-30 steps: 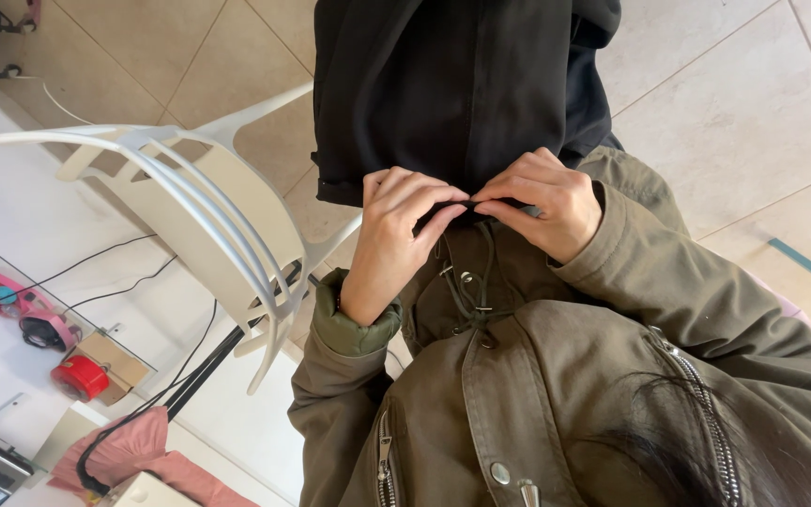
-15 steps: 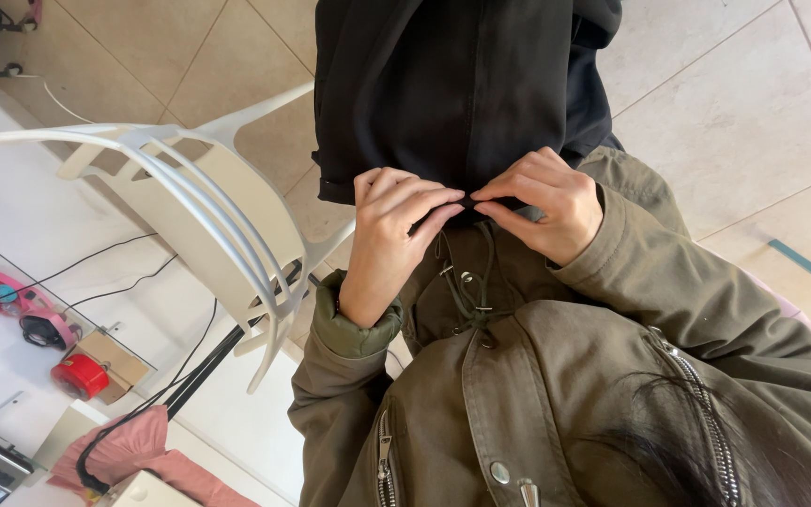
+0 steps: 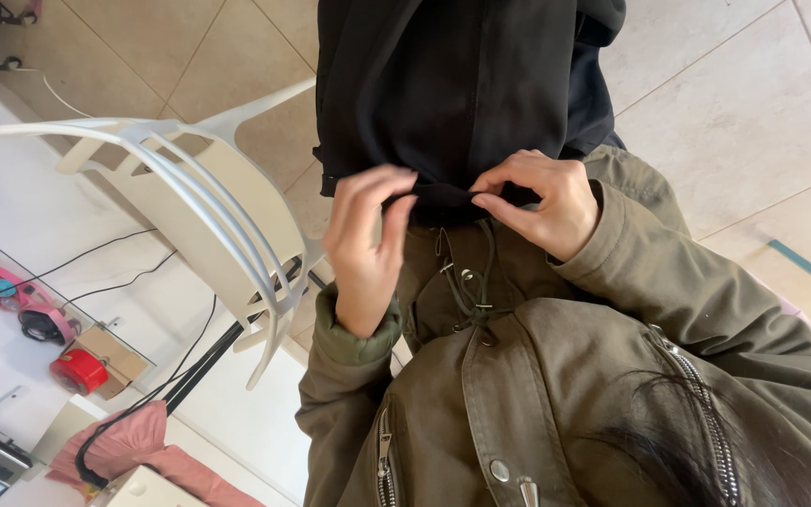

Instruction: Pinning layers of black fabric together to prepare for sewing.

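A black garment (image 3: pixel 462 94) hangs in the upper middle of the view, in front of a person in an olive green jacket (image 3: pixel 556 376). Its lower hem sits at chest height, where both hands meet it. The right hand (image 3: pixel 542 202) pinches the hem between thumb and fingertips, fingers closed on the fabric. The left hand (image 3: pixel 368 244) is just beside it, its fingers curled loosely against the same hem with the thumb behind; a firm grip cannot be told. Below the hands, dark drawstrings (image 3: pixel 471 282) dangle over the jacket front. To the left stands a white plastic chair (image 3: pixel 208 207) on a beige tiled floor (image 3: pixel 734 103). Further left, a white table (image 3: pixel 11 197) carries black cables (image 3: pixel 77 268), a red round object (image 3: pixel 77 371) and a pink tool (image 3: pixel 11 291). Pink cloth (image 3: pixel 133 451) lies near the bottom left corner.
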